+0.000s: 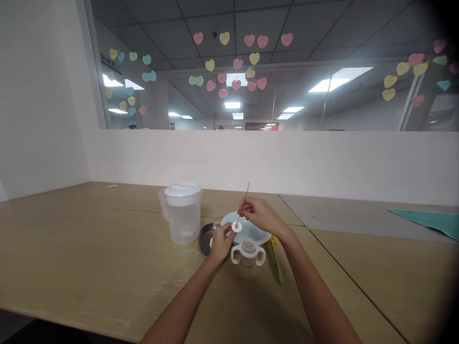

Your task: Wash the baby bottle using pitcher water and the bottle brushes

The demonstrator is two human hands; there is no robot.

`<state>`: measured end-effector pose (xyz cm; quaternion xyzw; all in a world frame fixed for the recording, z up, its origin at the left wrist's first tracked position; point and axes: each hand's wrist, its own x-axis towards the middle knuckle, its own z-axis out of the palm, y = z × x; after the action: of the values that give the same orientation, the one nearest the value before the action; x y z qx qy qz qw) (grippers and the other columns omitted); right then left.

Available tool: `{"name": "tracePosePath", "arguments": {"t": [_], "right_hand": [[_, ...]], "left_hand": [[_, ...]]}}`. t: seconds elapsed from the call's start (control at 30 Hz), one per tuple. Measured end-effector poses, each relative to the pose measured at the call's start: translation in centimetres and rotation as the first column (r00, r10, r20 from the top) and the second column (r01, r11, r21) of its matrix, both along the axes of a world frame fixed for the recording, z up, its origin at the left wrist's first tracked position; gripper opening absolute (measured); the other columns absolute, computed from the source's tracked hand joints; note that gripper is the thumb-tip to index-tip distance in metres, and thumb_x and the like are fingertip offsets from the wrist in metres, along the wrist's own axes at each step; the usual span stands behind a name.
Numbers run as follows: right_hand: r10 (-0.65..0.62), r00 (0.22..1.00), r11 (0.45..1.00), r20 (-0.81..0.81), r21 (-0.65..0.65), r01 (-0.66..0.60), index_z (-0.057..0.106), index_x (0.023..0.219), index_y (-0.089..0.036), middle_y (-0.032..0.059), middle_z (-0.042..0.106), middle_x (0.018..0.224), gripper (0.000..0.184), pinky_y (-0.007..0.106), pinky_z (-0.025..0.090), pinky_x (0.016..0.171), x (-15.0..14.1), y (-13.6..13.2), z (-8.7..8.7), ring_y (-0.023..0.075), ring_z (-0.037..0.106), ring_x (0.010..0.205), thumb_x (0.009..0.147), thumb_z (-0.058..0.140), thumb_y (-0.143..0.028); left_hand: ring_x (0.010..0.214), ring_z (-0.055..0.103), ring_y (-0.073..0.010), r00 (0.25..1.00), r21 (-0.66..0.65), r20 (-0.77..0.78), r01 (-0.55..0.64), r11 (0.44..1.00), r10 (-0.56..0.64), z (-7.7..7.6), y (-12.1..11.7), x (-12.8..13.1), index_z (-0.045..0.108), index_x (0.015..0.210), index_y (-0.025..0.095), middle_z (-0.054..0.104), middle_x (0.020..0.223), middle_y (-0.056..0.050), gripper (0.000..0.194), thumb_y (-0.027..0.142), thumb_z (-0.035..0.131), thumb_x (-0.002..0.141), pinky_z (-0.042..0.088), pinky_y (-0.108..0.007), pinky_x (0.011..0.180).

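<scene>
Nearest: clear two-handled baby bottle (248, 260), white handles, red print, upright on surface (107, 248), mouth open. Green-handled brush (278, 265) lies right of it, yellow at far end.

Just beyond bottle: left hand (221, 243), grip closed on white round cap (236, 227), flat face toward camera. Right hand (263, 216), grip pinched together on thin wire tool (247, 192), loop end up, lower end at cap's middle; can't tell if it goes in.

Behind/under hands: white bowl (254, 232); round metal dish (204, 241) left of it, partly hidden by left hand. Small white item by the dish, too hidden to name.

Left, farther: translucent pitcher (184, 220), white lid on, handle left. Teal cloth (430, 220) far right.

Back: white wall (251, 160), window (294, 105) above with heart-shaped sticky notes (224, 38), pink, yellow, green, blue.
</scene>
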<state>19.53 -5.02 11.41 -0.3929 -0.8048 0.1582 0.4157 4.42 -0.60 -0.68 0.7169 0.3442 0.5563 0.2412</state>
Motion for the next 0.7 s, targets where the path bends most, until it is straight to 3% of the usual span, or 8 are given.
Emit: {"name": "tracePosePath", "arguments": {"t": [0.17,0.33,0.53,0.7], "right_hand": [[-0.078,0.991,0.995,0.106,0.064,0.071,0.055,0.077,-0.017,0.0014,0.065,0.071,0.014,0.020,0.042,0.060,-0.2,0.5,-0.6,0.0112,0.059,0.066,0.075,0.044,-0.009],[-0.206,0.962,0.974,0.182,0.136,0.182,0.064,0.083,-0.015,0.0048,0.068,0.077,0.016,0.021,0.042,0.064,-0.7,0.5,-0.5,0.0132,0.061,0.071,0.077,0.048,-0.012],[-0.394,0.845,0.919,0.361,0.181,0.351,0.069,0.080,-0.017,0.0062,0.069,0.080,0.018,0.021,0.041,0.064,-0.8,-0.4,0.2,0.0154,0.062,0.074,0.078,0.052,-0.018],[-0.426,0.776,0.904,0.466,0.205,0.374,0.070,0.074,-0.019,0.0059,0.069,0.075,0.015,0.023,0.037,0.058,-1.7,-0.3,-0.5,0.0162,0.061,0.069,0.075,0.055,-0.019]], "left_hand": [[0.085,0.063,-0.0178,0.994,-0.040,0.094,0.052,0.998,-0.048,-0.4,0.3,0.2,0.065,0.094,0.013,0.068,0.094,-0.008,0.025,0.030,0.055,0.078,0.048,-0.026,0.078],[0.083,0.063,-0.0182,0.995,-0.042,0.090,0.044,0.998,-0.040,-0.4,0.1,0.3,0.065,0.091,0.012,0.068,0.091,-0.008,0.027,0.033,0.055,0.078,0.048,-0.027,0.077],[0.084,0.063,-0.0188,0.994,-0.062,0.105,0.037,0.997,-0.031,0.0,-0.1,0.2,0.064,0.094,0.013,0.068,0.094,-0.009,0.027,0.033,0.055,0.078,0.048,-0.027,0.076],[0.081,0.062,-0.0176,0.998,-0.023,0.049,-0.032,0.999,0.033,0.0,-0.3,0.2,0.066,0.092,0.014,0.069,0.091,-0.007,0.027,0.034,0.055,0.078,0.046,-0.025,0.074]]}}
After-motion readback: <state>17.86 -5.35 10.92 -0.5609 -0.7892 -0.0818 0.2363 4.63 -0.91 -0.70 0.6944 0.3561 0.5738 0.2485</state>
